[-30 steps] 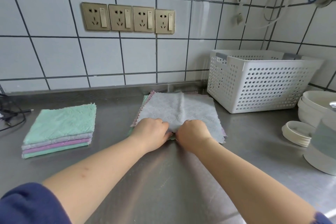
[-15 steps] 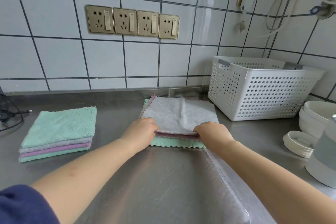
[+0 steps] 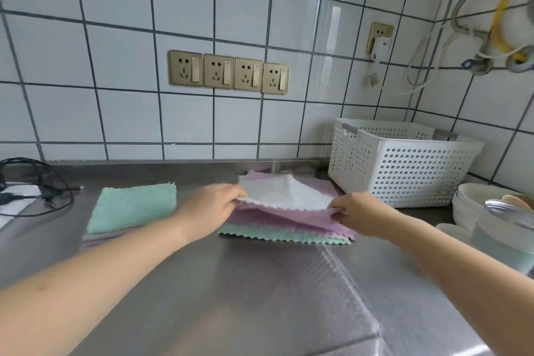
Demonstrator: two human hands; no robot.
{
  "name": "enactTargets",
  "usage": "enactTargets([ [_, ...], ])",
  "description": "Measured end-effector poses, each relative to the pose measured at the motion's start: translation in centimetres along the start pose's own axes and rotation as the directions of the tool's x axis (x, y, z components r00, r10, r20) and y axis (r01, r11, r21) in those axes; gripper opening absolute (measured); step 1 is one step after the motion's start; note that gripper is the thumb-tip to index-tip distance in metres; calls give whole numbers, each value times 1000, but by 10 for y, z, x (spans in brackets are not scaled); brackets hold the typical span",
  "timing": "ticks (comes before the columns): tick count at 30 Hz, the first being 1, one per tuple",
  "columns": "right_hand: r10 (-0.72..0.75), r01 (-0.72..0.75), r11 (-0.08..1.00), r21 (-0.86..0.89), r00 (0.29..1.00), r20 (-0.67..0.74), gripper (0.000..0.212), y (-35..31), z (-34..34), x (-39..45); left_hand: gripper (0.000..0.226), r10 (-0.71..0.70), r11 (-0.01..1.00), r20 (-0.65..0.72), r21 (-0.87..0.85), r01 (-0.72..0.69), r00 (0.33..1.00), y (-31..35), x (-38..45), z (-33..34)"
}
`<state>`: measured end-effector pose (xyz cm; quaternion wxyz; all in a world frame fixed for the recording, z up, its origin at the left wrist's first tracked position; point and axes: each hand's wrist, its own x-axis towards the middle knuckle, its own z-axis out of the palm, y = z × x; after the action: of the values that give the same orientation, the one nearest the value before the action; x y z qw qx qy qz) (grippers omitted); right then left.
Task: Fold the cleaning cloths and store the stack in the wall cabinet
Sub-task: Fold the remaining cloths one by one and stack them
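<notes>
Two hands, left and right, each pinch the near edge of the grey cloth, lifted off the unfolded pile mid-worktop. Risk: uneven pull skews the fold, or drags the purple cloth beneath. Folded stack lies left.

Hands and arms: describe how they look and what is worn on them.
Two bare hands, left hand and right hand, with bare forearms. No gloves, rings, watch or bracelets show. No sleeve is in view now; both arms run uncovered to the frame's edge.
</notes>
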<state>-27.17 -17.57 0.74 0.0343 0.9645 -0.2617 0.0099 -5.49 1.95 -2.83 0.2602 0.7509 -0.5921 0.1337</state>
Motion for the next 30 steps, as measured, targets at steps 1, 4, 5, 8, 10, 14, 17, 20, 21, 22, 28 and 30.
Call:
enactTargets([
  [1,-17,17,1000,-2,999,43,28,-6,4,-12,35,3,1000,48,-24,-2,999,3,-18,-4],
  [4,-20,4,993,119,991,134,27,-20,17,-41,24,-29,996,189,-83,45,981,8,-62,-9],
  [5,-16,-7,990,139,986,164,23,-23,22,-48,18,-36,993,227,-98,60,973,9,-72,-9],
  [8,-43,16,992,122,975,220,30,-35,33,-71,13,-73,972,282,-195,132,957,14,-106,-14],
  [10,-52,-3,983,184,954,294,31,-39,35,-83,16,-117,937,337,-274,216,934,21,-122,-20],
  [14,-74,-191,872,452,860,505,9,-40,35,-108,12,-108,863,643,-318,392,758,21,-146,-34],
  [17,-92,-307,746,591,832,547,3,-39,38,-119,25,-118,805,719,-335,491,685,22,-158,-41],
  [20,54,-313,751,582,907,418,17,-33,47,-110,13,-258,795,625,-296,530,737,23,-154,-39],
  [21,98,-318,758,569,919,383,20,-31,51,-106,12,-301,793,586,-284,538,752,22,-151,-36],
  [22,136,-322,770,551,926,351,22,-30,54,-102,14,-341,790,545,-275,548,766,21,-148,-34],
  [28,305,-393,773,498,919,251,26,-33,68,-87,28,-478,744,371,-312,591,797,13,-135,-19],
  [30,325,-398,770,498,917,230,30,-33,70,-82,31,-501,733,341,-322,599,796,11,-129,-13],
])
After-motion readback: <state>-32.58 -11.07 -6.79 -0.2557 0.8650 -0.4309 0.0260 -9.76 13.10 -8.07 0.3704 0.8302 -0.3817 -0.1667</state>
